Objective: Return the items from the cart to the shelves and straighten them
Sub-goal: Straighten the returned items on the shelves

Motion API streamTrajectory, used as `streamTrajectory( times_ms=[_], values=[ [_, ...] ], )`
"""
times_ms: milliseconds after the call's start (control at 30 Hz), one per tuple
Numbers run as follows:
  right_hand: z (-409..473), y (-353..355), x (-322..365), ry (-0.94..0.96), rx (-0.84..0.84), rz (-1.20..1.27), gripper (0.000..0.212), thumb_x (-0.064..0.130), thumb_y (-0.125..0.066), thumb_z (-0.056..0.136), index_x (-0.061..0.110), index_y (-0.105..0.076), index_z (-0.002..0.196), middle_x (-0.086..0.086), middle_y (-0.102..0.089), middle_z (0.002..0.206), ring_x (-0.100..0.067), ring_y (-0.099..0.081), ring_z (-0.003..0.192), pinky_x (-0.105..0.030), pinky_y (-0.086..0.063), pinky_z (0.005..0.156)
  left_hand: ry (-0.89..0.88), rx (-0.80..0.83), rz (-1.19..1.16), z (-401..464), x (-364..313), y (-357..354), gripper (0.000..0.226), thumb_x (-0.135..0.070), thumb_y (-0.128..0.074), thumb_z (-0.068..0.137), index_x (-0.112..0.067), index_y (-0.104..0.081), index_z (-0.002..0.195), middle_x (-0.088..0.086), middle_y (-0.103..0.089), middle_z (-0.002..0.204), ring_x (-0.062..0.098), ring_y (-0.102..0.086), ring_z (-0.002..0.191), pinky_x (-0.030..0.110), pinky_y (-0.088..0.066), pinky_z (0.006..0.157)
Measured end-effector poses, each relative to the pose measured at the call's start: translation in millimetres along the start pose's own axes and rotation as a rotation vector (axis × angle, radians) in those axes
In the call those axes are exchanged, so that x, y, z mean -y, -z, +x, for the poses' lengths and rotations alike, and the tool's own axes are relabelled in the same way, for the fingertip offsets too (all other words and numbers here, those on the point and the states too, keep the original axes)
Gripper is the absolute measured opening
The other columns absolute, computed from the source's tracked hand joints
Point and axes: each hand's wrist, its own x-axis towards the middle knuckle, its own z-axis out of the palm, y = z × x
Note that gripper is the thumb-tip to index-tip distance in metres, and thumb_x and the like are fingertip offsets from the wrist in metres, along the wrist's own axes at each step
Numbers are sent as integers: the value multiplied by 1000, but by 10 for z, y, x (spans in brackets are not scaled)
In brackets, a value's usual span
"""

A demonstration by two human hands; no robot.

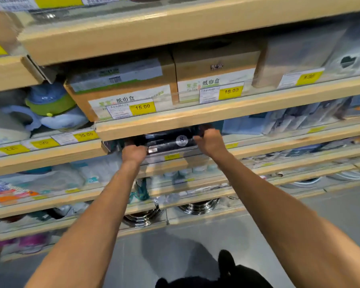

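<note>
— Two hands on one item, was that the entry?

— Yes. Left hand (134,153) and right hand (210,141) each held an end of a long black package (168,143), which bore a round white label marked 8. It lay level, partly inside the shelf bay, under the front lip of the wooden shelf (195,119) just above the knuckles.

— Fingers?

— Curled round the package ends on both sides. The fingertips went out of sight behind the package and into the bay's shadow, so how far they wrapped could not be told.

— Room to move?

— Tight above: the shelf lip sat just over both hands. Below the fingers ran the lower shelf edge (170,163) with a yellow price tag (172,156), near the underside of the package. Left of the left fingers, dark items stood in the same bay, blurred. Right of the right fingers, pale blue packets (243,126) stood just beside. Toward the person the space was open down to the grey floor (195,235).

— Above that?

— Two brown cardboard boxes (123,84) side by side, touching, each behind a 15.00 tag (142,107). Far left of the fingers, a blue and green container (50,100) over a 35.00 tag (85,135).

— Lower rows?

— Stacked steel rings (197,206), blurred packets.
</note>
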Motion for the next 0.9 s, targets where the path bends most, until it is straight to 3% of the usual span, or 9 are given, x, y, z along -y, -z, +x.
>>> streamTrajectory(
  times_ms=[100,200,333,533,633,700,800,900],
  values=[
    [112,-54,-101,95,-8,-37,31,31,-62,94,6,-71,110,-19,-71,109,-33,-64,105,-33,-48,83,-7,-39,-19,27,34,-20,22,-14,-65,89,5,-65,99,17,-65,105,30,-61,100,37,-47,82],
    [149,-74,-171,89,-37,97,27,24,-72,86,12,-73,110,-8,-73,113,-24,-66,107,-28,-48,91,-46,-83,2,52,139,-6,29,-21,-71,85,2,-68,102,18,-71,104,34,-66,103,45,-54,90],
    [134,-115,-203,96,17,211,20,13,-72,84,7,-75,103,-9,-76,104,-21,-69,103,-27,-49,97,-64,-151,64,-20,202,35,22,-16,-68,88,-2,-66,105,19,-70,105,33,-65,100,48,-54,90],
    [39,-160,-188,183,112,201,33,14,-72,83,9,-71,115,-8,-74,111,-22,-68,107,-37,-50,101,14,-217,13,-45,219,-20,25,-17,-65,89,-4,-57,108,16,-66,109,37,-61,107,50,-51,95],
    [-69,-53,-348,170,-28,295,33,8,-70,84,10,-71,117,-5,-74,109,-16,-70,99,-31,-53,96,-87,-469,21,-463,3,-237,26,-15,-63,91,0,-50,107,21,-55,113,35,-53,110,44,-43,94],
    [-144,87,-532,116,-240,386,25,6,-65,86,8,-71,110,-6,-73,102,-16,-68,90,-26,-54,86,-331,-610,31,-782,-141,-474,27,-15,-59,91,5,-51,107,26,-51,115,34,-44,111,44,-33,96],
    [-166,330,-918,-27,-498,488,19,6,-63,89,9,-67,107,-3,-68,96,-14,-64,84,-23,-51,79,-598,-360,-14,-1044,-291,-945,14,-14,-54,95,0,-57,94,12,-51,92,26,-46,88,46,-41,84],
    [-111,569,-1265,-82,-618,500,22,10,-59,89,10,-64,110,-10,-65,100,-23,-64,88,-33,-55,81,-615,-51,-26,-1152,-590,-1298,22,-26,-54,98,-8,-66,102,10,-64,96,28,-61,94,47,-51,85]
  ],
)
